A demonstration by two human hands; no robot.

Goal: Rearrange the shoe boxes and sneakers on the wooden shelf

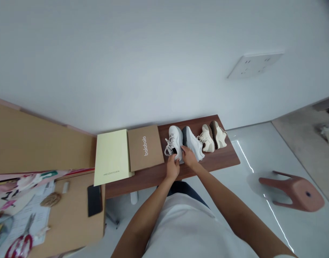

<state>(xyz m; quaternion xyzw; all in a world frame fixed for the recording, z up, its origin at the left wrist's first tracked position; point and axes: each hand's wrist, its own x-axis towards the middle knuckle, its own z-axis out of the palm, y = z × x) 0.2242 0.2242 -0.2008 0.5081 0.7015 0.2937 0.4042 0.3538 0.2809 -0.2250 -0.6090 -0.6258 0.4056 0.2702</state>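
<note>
Both of my hands are at the heel end of a white sneaker (176, 137) with grey trim, which stands on the brown table. My left hand (172, 167) has its fingers closed on the heel's left side. From the right, my right hand (189, 156) pinches the edge of the shoe's collar. Right beside it a second white sneaker (193, 142) lies tipped on its side, its grey sole facing left. Farther right are a cream sneaker (206, 138) and another cream sneaker (219, 135) with a brown sole, also tipped over.
A tan shoebox (139, 154) and a pale yellow box (110, 156) stand left of the shoes on the brown table (153, 178). Farther left, a cardboard surface holds a black phone (94, 200) and red-handled scissors (22, 242). A pink stool (301, 193) stands on the floor at right.
</note>
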